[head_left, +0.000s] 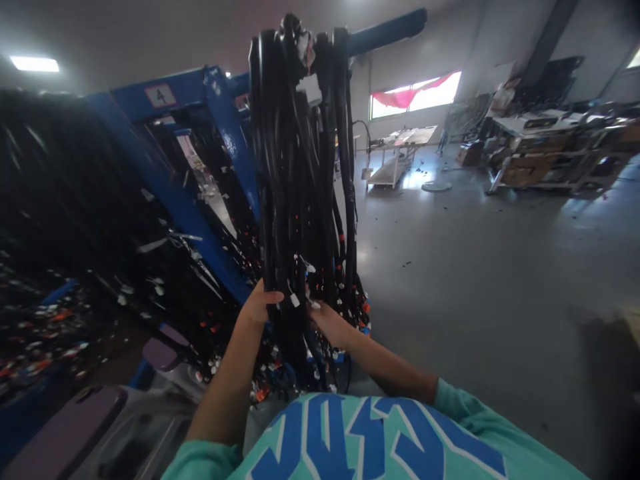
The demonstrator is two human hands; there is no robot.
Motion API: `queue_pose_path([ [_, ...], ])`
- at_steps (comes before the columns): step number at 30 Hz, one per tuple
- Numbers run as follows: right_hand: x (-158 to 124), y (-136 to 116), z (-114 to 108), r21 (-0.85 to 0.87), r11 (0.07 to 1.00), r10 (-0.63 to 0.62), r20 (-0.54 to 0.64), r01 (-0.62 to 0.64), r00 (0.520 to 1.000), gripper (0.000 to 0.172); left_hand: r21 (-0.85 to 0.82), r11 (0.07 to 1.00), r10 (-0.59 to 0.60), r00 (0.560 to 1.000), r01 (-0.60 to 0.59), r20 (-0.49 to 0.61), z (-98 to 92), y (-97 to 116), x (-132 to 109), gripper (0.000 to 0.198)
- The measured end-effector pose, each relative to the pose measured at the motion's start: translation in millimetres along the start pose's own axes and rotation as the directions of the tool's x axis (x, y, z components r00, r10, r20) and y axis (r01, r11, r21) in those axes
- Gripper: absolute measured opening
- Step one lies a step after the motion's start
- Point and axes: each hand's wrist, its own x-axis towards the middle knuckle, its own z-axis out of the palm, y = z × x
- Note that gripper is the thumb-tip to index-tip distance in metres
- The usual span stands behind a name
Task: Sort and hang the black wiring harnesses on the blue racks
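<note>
We face the cable bundle (283, 167) hanging over a bar (393, 31), with a tabletop (417, 137) behind it (off to the right).

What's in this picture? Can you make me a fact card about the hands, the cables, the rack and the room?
Left hand: holds the bundle's left edge, thumb in front
Right hand: at the bundle's lower right, fingertips hard to see
Black cable bundle: hangs over a blue bar
Small bits: white connector near the left thumb
Rack sign: number 4
Shirt: teal, blue letters
Room: grey floor, pink cloth across a window
</note>
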Motion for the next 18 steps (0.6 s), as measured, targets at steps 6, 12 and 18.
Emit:
queue_pose_path([
  [6, 13, -44, -53, -0.549, 0.775, -0.48, -0.192, 0.312, 0.856, 0.044, -0.011, 1.0, -0.009, 0.998, 0.009, -0.058, -2.0, 2, -7, 0.036],
  [12, 68, -67, -47, -0.486, 0.753, -0.566, -0.134, 0.443, 0.814, 0.068, 0.047, 0.999, -0.017, 0.995, 0.022, -0.096, -4.6, 12, -20, 0.04],
  [18, 111, -70, -42, -0.307, 0.894, -0.41, -0.272, 0.325, 0.87, 0.077, 0.089, 0.994, -0.053, 0.993, 0.062, -0.103, -23.7, 20, -32, 0.044],
])
